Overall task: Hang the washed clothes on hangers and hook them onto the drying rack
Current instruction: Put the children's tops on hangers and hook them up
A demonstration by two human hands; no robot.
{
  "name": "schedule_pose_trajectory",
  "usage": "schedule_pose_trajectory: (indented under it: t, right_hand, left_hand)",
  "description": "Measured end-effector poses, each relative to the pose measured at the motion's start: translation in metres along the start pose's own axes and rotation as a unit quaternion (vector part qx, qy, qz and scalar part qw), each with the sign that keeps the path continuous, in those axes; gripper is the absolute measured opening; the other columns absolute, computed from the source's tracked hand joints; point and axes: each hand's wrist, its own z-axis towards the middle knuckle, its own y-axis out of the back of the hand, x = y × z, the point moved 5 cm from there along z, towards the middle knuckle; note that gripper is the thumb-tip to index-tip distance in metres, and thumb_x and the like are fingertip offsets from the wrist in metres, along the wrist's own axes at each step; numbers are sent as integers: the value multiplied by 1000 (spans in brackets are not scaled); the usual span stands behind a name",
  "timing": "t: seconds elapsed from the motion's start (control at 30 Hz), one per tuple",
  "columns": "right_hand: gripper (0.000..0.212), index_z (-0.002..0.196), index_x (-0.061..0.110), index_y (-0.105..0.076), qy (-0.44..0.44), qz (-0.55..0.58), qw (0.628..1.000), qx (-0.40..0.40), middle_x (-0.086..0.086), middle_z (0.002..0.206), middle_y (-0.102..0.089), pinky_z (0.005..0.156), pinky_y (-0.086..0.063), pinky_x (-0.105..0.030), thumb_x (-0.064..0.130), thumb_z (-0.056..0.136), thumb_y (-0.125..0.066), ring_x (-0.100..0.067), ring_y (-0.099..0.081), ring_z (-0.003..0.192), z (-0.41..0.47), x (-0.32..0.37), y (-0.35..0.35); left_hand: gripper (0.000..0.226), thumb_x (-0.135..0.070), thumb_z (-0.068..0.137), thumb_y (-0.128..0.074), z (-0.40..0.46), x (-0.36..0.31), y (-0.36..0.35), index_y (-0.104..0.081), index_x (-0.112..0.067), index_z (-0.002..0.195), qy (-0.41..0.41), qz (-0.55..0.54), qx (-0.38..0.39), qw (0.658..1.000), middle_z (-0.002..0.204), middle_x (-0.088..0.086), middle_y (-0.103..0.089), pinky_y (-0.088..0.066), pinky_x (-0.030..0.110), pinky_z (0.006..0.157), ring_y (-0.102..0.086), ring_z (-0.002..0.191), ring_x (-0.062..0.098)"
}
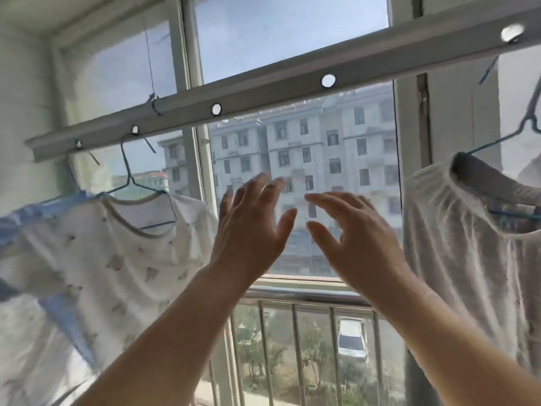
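A flat metal drying rack bar [263, 92], pierced with round holes, slants across the window. On its left end a thin blue wire hanger [137, 186] carries a soft white printed shirt [117, 259]; at right another blue hanger [515, 133] holds a crinkled white garment [456, 244]. Between them the left hand [251, 230] and right hand [354, 238] are raised, fingers spread and holding nothing. A barred railing [307, 297] lies beyond.

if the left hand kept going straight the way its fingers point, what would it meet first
Probably the drying rack bar: the left hand is open, fingers pointing up, with only window glass behind. Nothing shows between, though depth is unclear, so it might pass in front of the bar.
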Motion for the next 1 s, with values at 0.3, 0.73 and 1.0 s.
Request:
schedule_pose_trajectory:
  t: [0.3,0.73,1.0]
  right_hand:
    - [40,131,30,-48,38,148,984,95,9,131,-53,98,-34,-23,31,90,-53,-11,-47,120,15,112,-101]
    - [37,127,10,-49,-167,500,823,213,1,99,-65,87,-53,-26,22,93,-52,-10,-67,94,93,208,-214]
    - [19,82,5,-64,-181,464,855,144,-13,79,-67,68,-54,-41,24,82,-59,-30,-66,74,137,203,-262]
  left_hand:
    - [52,-26,86,-53,-45,140,91,-38,-17,136,117,167,-48,978,150,5,-26,0,43,114,-20,140,19]
    - [22,-18,92,-45,-38,259,133,-65,-16,100,215,171,47,960,95,7,-67,-41,32,73,-59,95,29]
    - [34,-42,91,-44,-23,290,100,-72,-26,79,222,-228,67,946,77,-1,-73,-47,38,91,-68,79,13]
